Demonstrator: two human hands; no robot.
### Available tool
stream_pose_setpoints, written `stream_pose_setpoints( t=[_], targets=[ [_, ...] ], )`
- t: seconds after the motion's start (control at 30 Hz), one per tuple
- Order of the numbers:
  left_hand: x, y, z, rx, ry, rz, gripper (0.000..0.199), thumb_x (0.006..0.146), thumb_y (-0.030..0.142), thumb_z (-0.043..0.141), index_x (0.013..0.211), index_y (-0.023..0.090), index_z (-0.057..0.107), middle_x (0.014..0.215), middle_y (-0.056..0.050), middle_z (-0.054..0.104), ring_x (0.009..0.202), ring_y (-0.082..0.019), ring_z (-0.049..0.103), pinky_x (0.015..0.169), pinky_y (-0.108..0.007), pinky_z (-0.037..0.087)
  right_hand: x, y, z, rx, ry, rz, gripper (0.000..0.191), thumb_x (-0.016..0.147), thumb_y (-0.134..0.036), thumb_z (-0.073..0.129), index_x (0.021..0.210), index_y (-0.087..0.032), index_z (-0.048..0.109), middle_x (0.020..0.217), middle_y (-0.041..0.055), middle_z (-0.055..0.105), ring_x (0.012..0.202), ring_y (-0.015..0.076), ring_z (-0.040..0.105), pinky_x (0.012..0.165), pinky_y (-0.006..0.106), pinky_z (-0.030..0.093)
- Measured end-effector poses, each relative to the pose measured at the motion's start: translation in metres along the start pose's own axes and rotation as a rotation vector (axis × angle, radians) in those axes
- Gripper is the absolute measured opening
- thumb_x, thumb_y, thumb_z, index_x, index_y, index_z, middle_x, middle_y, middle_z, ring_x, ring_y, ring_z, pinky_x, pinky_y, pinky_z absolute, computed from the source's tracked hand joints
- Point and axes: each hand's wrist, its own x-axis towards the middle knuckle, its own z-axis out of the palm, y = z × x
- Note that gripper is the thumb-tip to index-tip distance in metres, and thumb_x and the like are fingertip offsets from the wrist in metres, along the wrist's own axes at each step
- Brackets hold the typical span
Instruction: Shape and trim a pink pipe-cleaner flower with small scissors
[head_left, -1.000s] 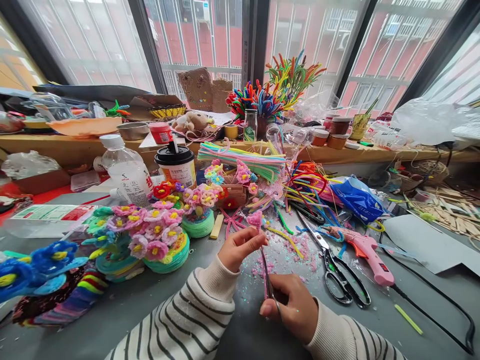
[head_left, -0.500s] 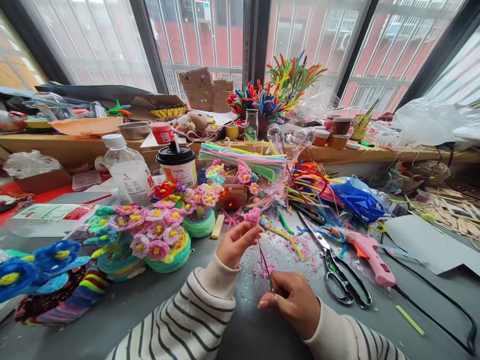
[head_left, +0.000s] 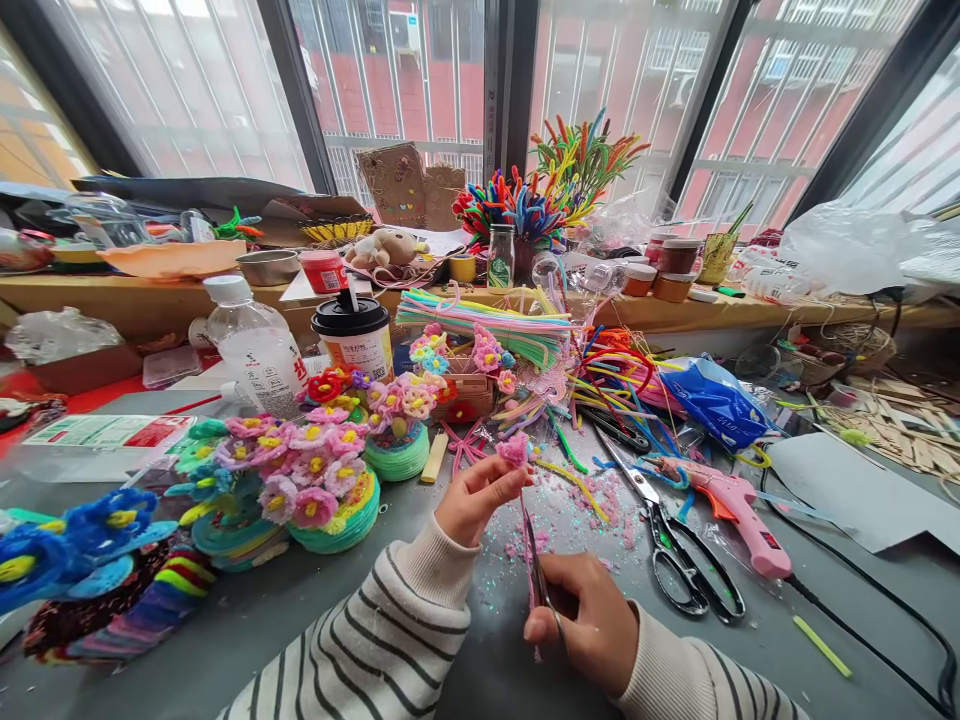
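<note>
My left hand (head_left: 480,497) is closed in a pinch on a small pink fuzzy flower (head_left: 513,450), which sits at the fingertips. From it a thin pink stem runs down toward my right hand (head_left: 581,610). That hand is wrapped round the handles of small scissors (head_left: 534,545), whose blades point up beside the stem, just below my left fingers. Pink fluff (head_left: 600,490) and glitter lie scattered on the grey table (head_left: 487,650) around and beyond both hands.
Flower pots (head_left: 341,515) stand to the left, near a bottle (head_left: 259,350) and a lidded cup (head_left: 352,335). Large scissors (head_left: 664,540) and a pink glue gun (head_left: 750,520) with a black cord lie to the right. Pipe cleaners (head_left: 484,325) are bundled behind.
The pink flower and my left fingers have moved slightly right and down. My right hand has turned the scissors a little, and the pink stem's lower end now shows below the blades.
</note>
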Motion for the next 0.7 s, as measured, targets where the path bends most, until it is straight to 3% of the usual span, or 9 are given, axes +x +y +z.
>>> stream_pose_setpoints(
  t=[0.43, 0.7],
  targets=[
    [0.0009, 0.0006, 0.0008, -0.016, 0.079, 0.026, 0.022, 0.046, 0.033, 0.067, 0.053, 0.014, 0.057, 0.062, -0.001, 0.055, 0.059, -0.008, 0.044, 0.06, -0.022, 0.033, 0.0028, 0.0056, 0.0015, -0.046, 0.13, 0.012, 0.049, 0.061, -0.054, 0.047, 0.039, -0.018, 0.023, 0.036, -0.007, 0.025, 0.038, 0.0054, 0.02, 0.036, 0.019, 0.018],
    [0.0004, 0.0022, 0.0012, -0.049, 0.102, 0.022, 0.02, 0.046, 0.032, 0.067, 0.052, 0.015, 0.058, 0.063, 0.0, 0.055, 0.062, -0.009, 0.046, 0.06, -0.021, 0.034, 0.0028, 0.0061, 0.0014, -0.031, 0.136, 0.022, 0.051, 0.06, -0.059, 0.045, 0.04, -0.018, 0.021, 0.036, -0.007, 0.024, 0.037, 0.0053, 0.022, 0.036, 0.019, 0.018]
  ],
)
